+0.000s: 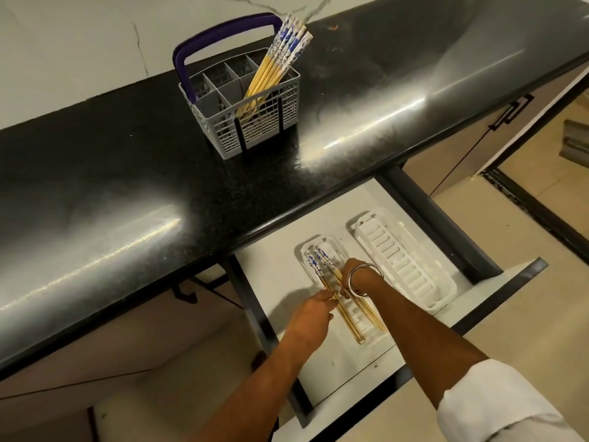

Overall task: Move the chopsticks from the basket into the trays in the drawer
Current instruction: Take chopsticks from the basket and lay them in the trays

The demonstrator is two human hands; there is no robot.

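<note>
a black, glossy surface (127, 193) is seen running across the view, with a pale marbled wall behind it. on the surface, left of centre, a grey basket (255, 122) with a dark blue handle (204, 49) is set; it is divided into compartments, and a bundle of chopsticks (277, 62) is stood in its right-hand front compartment, leaning to the right, the blue-and-white patterned ends uppermost.

below the surface edge an open drawer (280, 275) with a pale floor and dark sides is shown. two white trays are laid in it side by side. in the left tray (307, 250) a few chopsticks (322, 266) are laid lengthwise, patterned ends toward the back of the drawer and plain yellow tips toward the front.

the left hand (314, 314) is placed at the left tray's near-left side — its fingers are curled and closed on the yellow shafts of the chopsticks there. the right hand (349, 283), with a metal bangle (363, 279) at the wrist, is bent down over the middle of the same tray; its fingers are mostly hidden behind the wrist, and they appear to be pinched on the chopsticks, though how far they are closed cannot be told for certain. a white sleeve (497, 406) is seen on the right forearm.

the right tray (398, 263) — ribbed along its base — is seen just beside the left one, with nothing resting in it.
</note>
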